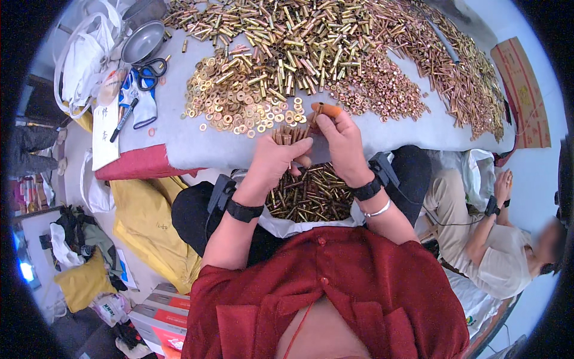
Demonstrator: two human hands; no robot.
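Note:
My left hand (274, 158) is closed round a bundle of slim brass-coloured metal tubes (289, 135), their ends pointing up. Just right of it, my right hand (344, 137) pinches one such tube (318, 112) between thumb and index finger; an orange cover sits on a fingertip. Below both hands, a white bag (281, 227) in my lap is full of brass-coloured pieces (311, 197). In front lie flat washers (230, 102) at the left, a heap of metal tubes (293, 51) in the middle, and small nuts (382, 90) to the right.
Long bolts (460, 90) cover the table's right side, by a cardboard piece (523, 93). Scissors (149, 73), a metal bowl (143, 42), a marker (124, 121) and a glove (143, 105) lie at the left. Another person (502, 251) sits at the right.

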